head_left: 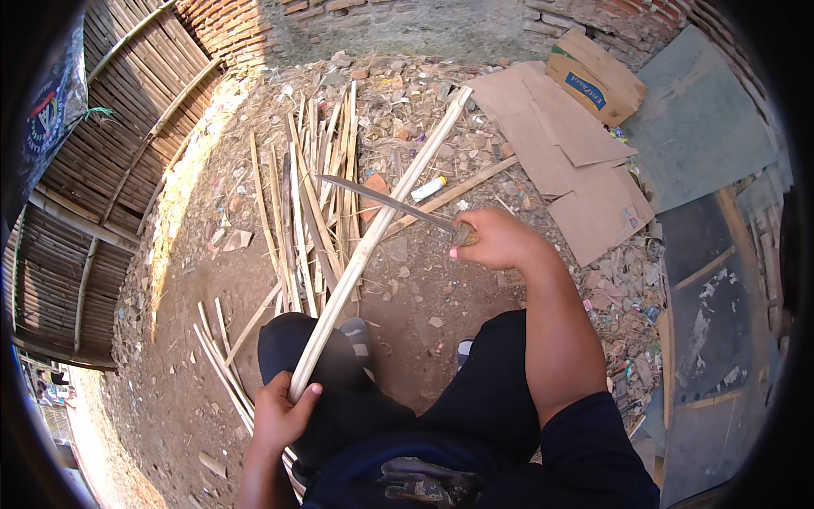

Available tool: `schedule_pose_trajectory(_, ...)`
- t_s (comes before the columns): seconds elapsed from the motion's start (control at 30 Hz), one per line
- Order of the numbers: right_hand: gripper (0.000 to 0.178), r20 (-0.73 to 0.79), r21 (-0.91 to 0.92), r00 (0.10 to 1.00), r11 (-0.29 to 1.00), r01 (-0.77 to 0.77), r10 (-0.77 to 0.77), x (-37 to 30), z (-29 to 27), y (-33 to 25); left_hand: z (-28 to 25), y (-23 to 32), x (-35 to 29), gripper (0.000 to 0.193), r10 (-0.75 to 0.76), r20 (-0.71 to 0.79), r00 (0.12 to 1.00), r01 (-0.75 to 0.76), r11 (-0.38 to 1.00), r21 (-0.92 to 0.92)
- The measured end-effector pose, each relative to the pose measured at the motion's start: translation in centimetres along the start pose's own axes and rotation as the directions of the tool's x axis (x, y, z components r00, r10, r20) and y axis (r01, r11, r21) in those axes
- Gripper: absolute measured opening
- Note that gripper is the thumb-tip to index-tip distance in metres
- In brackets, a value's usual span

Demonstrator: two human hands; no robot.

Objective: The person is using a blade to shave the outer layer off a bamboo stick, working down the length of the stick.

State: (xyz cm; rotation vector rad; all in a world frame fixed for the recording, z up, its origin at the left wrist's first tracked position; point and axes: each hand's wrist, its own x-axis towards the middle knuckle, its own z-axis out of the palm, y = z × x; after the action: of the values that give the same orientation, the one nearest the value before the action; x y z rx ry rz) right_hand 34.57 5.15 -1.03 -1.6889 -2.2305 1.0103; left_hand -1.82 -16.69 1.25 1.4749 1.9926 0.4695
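Note:
My left hand (284, 413) is closed round the near end of a long pale bamboo strip (379, 229), which slants up and away to the right across my left knee. In my right hand (492, 239) is the handle of a machete (386, 198), its dark blade pointing left. The blade crosses the strip around its middle; whether it touches or only passes above, I cannot tell. Beyond my knees lies a pile of split bamboo strips (326, 182) on the ground. More thin strips (222, 360) lie beside my left leg.
A white and yellow tube (429, 188) lies near the blade. Flattened cardboard (577, 157) and a cardboard box (596, 76) are at the far right, with grey panels (704, 119) beyond. A bamboo slat wall (127, 110) stands left. Rubble covers the ground ahead, below a brick wall (398, 34).

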Motion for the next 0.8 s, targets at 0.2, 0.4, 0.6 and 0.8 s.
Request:
schedule_pose_trajectory(0.2, 0.053, 0.254, -0.051, 0.935, 0.962, 0.269, -0.248, -1.2, 2.1, -3.2, 0.2, -0.6, 0.4, 0.034, 0.044, -0.030, 0.999, -0.045, 0.999, -0.017)
schedule_pose_trajectory(0.4, 0.053, 0.158, -0.047, 0.969, 0.979, 0.200, -0.190, -0.6, 1.2, -1.4, 0.3, -1.0, -0.1, 0.034, 0.042, -0.052, 0.998, -0.045, 0.998, -0.044)
schedule_pose_trajectory(0.6, 0.053, 0.000, -0.016, 0.996, 0.996, 0.091, -0.091, 0.2, 1.0, 0.6, -0.1, -0.6, 0.0, 0.031, -0.004, 0.010, 1.000, 0.004, 0.999, -0.036)
schedule_pose_trajectory(0.8, 0.051, 0.298, -0.056, 0.913, 0.949, 0.309, -0.280, -1.4, 3.2, -3.9, 0.0, -0.3, 0.2, 0.034, 0.032, -0.016, 0.999, -0.033, 0.999, -0.032)
